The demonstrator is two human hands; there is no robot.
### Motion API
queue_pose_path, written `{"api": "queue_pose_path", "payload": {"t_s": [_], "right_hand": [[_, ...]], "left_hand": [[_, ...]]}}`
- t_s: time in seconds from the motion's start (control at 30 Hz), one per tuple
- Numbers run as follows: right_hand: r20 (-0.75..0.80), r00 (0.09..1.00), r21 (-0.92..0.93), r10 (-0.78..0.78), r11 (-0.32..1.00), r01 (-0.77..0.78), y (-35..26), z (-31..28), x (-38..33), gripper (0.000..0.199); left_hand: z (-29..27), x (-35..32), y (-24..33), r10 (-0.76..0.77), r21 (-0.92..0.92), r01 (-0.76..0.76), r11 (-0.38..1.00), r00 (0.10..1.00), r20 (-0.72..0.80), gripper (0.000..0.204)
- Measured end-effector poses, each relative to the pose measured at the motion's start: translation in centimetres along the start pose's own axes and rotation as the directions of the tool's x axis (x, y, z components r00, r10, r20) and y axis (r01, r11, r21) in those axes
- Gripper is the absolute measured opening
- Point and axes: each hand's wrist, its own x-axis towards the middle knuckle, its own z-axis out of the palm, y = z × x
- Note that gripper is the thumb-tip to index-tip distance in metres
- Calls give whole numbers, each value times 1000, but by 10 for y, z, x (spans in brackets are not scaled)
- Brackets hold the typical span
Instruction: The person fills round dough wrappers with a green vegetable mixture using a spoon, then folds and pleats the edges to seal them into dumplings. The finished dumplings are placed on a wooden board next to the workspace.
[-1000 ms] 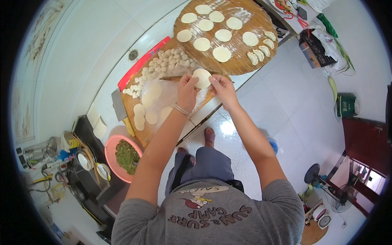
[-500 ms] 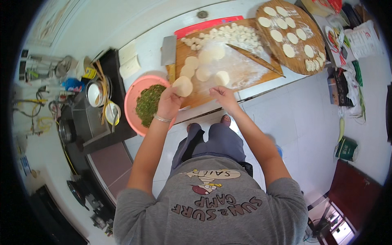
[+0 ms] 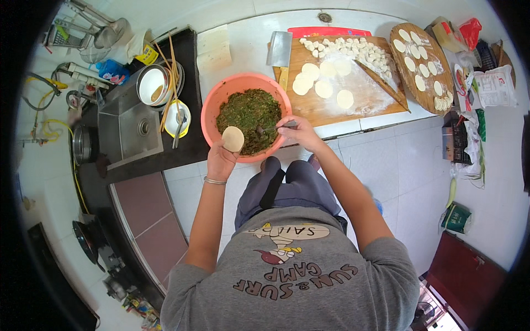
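A round dumpling wrapper [image 3: 233, 139] rests on the fingers of my left hand [image 3: 222, 163], over the near-left rim of the pink bowl [image 3: 208, 113]. Chopped green filling [image 3: 245, 110] covers the bowl's bottom. My right hand [image 3: 300, 133], at the bowl's right rim, pinches the handle of a spoon [image 3: 269, 129] whose tip is in the filling. Right of the bowl, flat wrappers [image 3: 323, 89] lie on a floured wooden cutting board [image 3: 303, 109], with small dough pieces [image 3: 372, 54] along its far side and a tapered rolling pin [image 3: 382, 85] across it.
A cleaver [image 3: 280, 49] lies at the board's left edge. On the far right, a round wooden board [image 3: 444, 71] bears wrappers and a few folded dumplings [image 3: 443, 103]. Left of the bowl stand stacked bowls [image 3: 152, 84] with long chopsticks [image 3: 174, 71], beside a steel sink [image 3: 130, 146].
My left hand has carried the wrapper from the cutting board's edge to the bowl. My right hand has moved left to the bowl and now holds a spoon. The view has shifted left.
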Motion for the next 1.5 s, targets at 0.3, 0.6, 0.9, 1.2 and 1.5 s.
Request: {"api": "queue_pose_path", "payload": {"t_s": [0.3, 0.6, 0.9, 1.2, 1.5], "right_hand": [[165, 898, -775, -408, 509, 374, -12, 28, 8, 12], [134, 768, -815, -626, 371, 445, 17, 51, -3, 11], [168, 861, -812, -481, 427, 397, 17, 54, -11, 10], [-411, 911, -432, -44, 889, -152, 32, 38, 3, 22], [-491, 868, 142, 71, 990, 0, -2, 21, -4, 25]], "left_hand": [[-28, -1, 9, -69, 10, 69, 998, 997, 41, 37], [-34, 6, 10, -106, 46, 103, 994, 992, 70, 35], [-36, 8, 17, -90, 30, 89, 996, 995, 44, 35], [-35, 9, 13, -60, 69, 57, 996, 997, 43, 35], [-15, 12, 13, -69, 119, 54, 991, 989, 128, 42]]}}
